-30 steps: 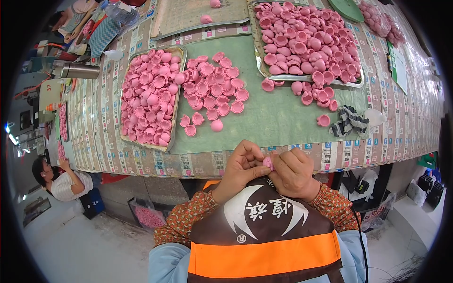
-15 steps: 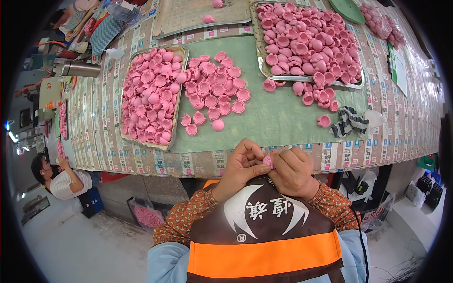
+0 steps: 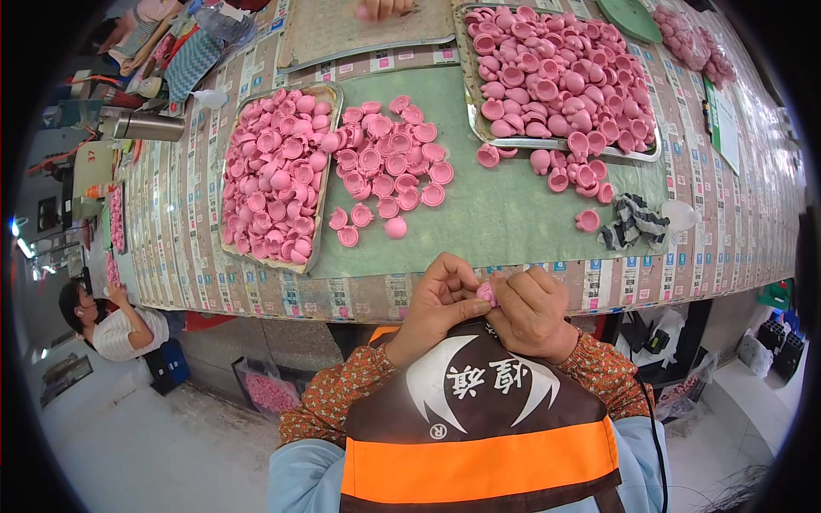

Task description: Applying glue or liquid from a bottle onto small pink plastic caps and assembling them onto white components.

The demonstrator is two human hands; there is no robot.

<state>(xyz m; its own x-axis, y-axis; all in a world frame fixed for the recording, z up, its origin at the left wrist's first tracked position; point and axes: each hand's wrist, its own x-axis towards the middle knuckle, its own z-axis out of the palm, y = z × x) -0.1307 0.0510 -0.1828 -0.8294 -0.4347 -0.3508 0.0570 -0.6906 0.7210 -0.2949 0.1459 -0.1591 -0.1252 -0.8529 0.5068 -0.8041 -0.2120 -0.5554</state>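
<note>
Both my hands meet just in front of the table's near edge, above my apron. Between them is a small pink plastic piece (image 3: 487, 293), mostly covered by fingers. My left hand (image 3: 438, 303) pinches it with thumb and fingertips. The fingers of my right hand (image 3: 532, 309) are curled closed against its other side. On the green mat (image 3: 487, 214) beyond lies a loose pile of pink cup-shaped shells (image 3: 395, 162). A metal tray (image 3: 318, 224) to its left is heaped with similar pink parts, and another tray (image 3: 547, 147) at the far right holds a larger heap.
A striped grey rag (image 3: 634, 224) lies right of the mat's front, beside a whitish disc (image 3: 680, 214). At the far side, a person's hand (image 3: 389, 7) reaches over a third tray (image 3: 368, 36). A steel flask (image 3: 148, 127) is at left; another person (image 3: 120, 329) sits beyond it.
The other person's hand has come in over the far tray, where two loose pink pieces lay before. My own hands have hardly moved and still hold the small pink piece.
</note>
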